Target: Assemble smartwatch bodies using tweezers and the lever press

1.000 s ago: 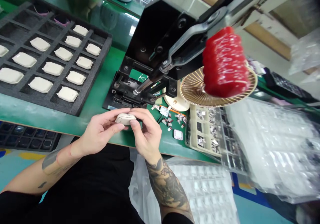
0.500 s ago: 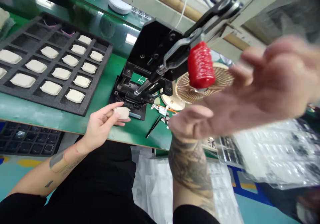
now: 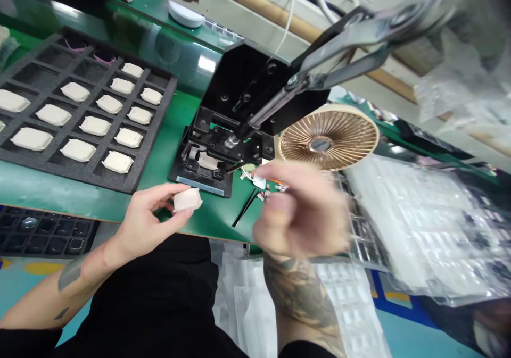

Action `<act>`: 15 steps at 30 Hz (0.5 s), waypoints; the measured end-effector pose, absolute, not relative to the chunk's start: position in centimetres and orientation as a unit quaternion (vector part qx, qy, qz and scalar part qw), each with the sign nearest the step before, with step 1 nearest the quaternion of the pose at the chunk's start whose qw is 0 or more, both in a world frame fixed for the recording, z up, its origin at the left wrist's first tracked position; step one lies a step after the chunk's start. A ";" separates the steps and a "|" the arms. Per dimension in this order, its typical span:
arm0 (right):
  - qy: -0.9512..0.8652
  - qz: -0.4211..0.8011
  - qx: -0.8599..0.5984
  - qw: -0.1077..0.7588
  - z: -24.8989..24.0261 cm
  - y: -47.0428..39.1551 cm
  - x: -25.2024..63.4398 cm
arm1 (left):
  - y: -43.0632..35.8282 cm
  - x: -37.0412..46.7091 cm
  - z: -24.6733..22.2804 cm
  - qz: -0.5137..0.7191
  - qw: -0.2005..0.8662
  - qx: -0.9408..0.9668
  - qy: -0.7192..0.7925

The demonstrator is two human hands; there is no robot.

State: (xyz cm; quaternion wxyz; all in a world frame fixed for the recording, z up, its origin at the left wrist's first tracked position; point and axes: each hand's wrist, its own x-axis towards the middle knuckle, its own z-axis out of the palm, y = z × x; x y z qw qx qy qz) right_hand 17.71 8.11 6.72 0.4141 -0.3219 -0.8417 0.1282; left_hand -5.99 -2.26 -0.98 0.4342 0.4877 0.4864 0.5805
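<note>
Between the thumb and fingers of my left hand [image 3: 154,214] is a small cream-white case [image 3: 187,200], roughly rectangular with small corner tabs. It is held just in front of the base of a black hand press [image 3: 243,97]. A pale piece [image 3: 208,160] sits in the press fixture, under the raised head. My right hand [image 3: 301,209] is right of the press base, away from the lever [image 3: 359,41]. Motion smears its fingers, so whether they hold anything cannot be made out.
A dark foam tray [image 3: 154,150] with several similar cream-white cases lies at left on the green bench. Black tweezers [image 3: 244,208] and small scraps lie right of the press. Behind my right hand stands a round fan [image 3: 329,137]. Clear plastic trays [image 3: 419,225] are piled at right.
My right hand has come down and left, away from the red-handled lever. The lever has swung up and the press head has risen, baring the fixture. My left hand has drawn slightly toward me.
</note>
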 end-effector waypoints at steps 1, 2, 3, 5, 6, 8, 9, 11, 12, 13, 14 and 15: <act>-0.856 0.112 -0.295 0.410 5.3 8.0 17.2 | -2.5 -6.4 -0.9 0.571 0.392 0.520 0.499; -0.871 0.097 -0.277 0.394 3.8 8.1 16.6 | -2.6 -6.8 -0.9 0.565 0.349 0.548 0.508; -0.885 0.085 -0.272 0.368 2.2 8.5 16.0 | -2.6 -7.0 -0.9 0.560 0.310 0.571 0.514; -0.906 0.072 -0.292 0.298 -0.4 9.9 15.0 | -2.3 -7.2 -0.6 0.552 0.255 0.603 0.517; -0.911 0.069 -0.303 0.270 -1.4 10.8 14.6 | -2.1 -7.1 -0.4 0.547 0.241 0.615 0.515; -0.917 0.071 -0.309 0.242 -2.6 12.2 13.8 | -1.6 -6.9 0.1 0.538 0.233 0.633 0.506; -0.916 0.074 -0.308 0.244 -2.8 12.8 13.5 | -1.4 -6.9 0.3 0.535 0.230 0.640 0.500; -0.906 0.083 -0.312 0.272 -2.7 13.0 13.3 | -0.9 -7.0 0.5 0.531 0.206 0.657 0.494; -0.900 0.086 -0.313 0.290 -2.5 12.8 13.4 | -0.7 -7.2 0.5 0.523 0.182 0.667 0.499; -0.896 0.085 -0.313 0.303 -2.3 12.3 13.8 | -0.5 -7.4 0.6 0.508 0.154 0.677 0.509; -0.894 0.082 -0.311 0.313 -2.1 11.7 14.3 | -0.3 -7.6 0.7 0.487 0.125 0.689 0.522; -0.893 0.078 -0.306 0.322 -1.9 11.0 14.9 | 0.1 -7.7 0.8 0.458 0.100 0.702 0.537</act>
